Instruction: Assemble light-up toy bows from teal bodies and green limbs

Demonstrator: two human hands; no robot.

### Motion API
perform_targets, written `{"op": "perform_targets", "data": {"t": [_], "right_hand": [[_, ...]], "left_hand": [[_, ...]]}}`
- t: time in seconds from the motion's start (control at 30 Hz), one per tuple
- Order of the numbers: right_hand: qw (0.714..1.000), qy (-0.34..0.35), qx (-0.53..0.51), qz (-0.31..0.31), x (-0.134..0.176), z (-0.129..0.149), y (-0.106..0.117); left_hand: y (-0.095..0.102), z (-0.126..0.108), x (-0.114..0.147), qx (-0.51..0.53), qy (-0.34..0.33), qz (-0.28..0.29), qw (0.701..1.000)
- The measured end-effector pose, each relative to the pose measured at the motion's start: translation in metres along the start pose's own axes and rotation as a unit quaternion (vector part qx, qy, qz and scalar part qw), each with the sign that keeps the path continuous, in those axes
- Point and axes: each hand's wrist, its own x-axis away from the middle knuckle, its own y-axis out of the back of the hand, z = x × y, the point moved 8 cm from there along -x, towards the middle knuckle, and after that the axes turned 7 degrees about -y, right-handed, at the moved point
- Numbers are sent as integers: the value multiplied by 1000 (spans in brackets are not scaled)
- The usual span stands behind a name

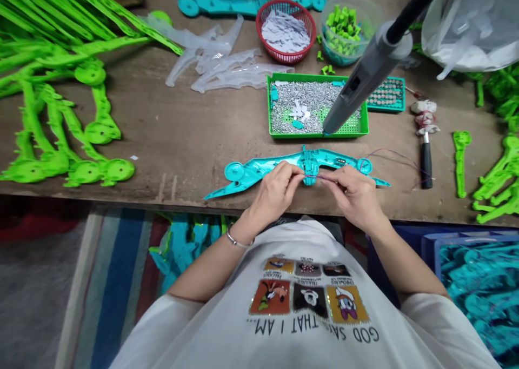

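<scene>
A turquoise plastic toy-bow half [259, 166] lies across the table near its front edge, its ribbed inner side up. Over its middle, my left hand [279, 188] pinches a thin dark wire [314, 176] between thumb and finger. From the other side my right hand [353, 193] pinches the same wire, so a short length spans the gap between the hands. More thin wire loops off to the right past the bow's round end. A small metallic part [341, 161] sits in the bow just above my right hand.
A grey electric screwdriver [360, 77] hangs over a green tray [320, 135] of screws. Behind stand a red basket [286, 59] of white pieces and a clear tub [375, 12] of green parts. A black-handled hammer [426, 163] lies right; green bow parts [52, 158] are heaped left.
</scene>
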Motion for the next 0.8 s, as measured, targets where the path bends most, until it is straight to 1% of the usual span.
{"op": "perform_targets", "data": {"t": [0.13,0.23,0.37,0.5,0.57,0.67,0.73,0.8], "right_hand": [[998,28,51,-10,-11,0,6],[988,24,152,-5,-22,-3,9],[956,9,292,29,-34,-8,7],[924,21,378,53,-39,-6,0],[916,20,396,64,-41,-5,-6],[913,0,396,100,-45,-8,-15],[917,-14,381,118,-47,-10,-19],[929,-24,350,117,-51,-14,-19]], "left_hand": [[-4,11,1,57,48,-19,997],[-7,17,6,110,95,-23,989],[-3,26,20,128,153,-37,979],[-3,35,34,135,196,-44,970],[-8,37,40,144,206,-37,967],[-14,39,44,155,215,-26,964],[-17,39,45,160,222,-24,961],[-18,39,44,169,231,-26,958]]}}
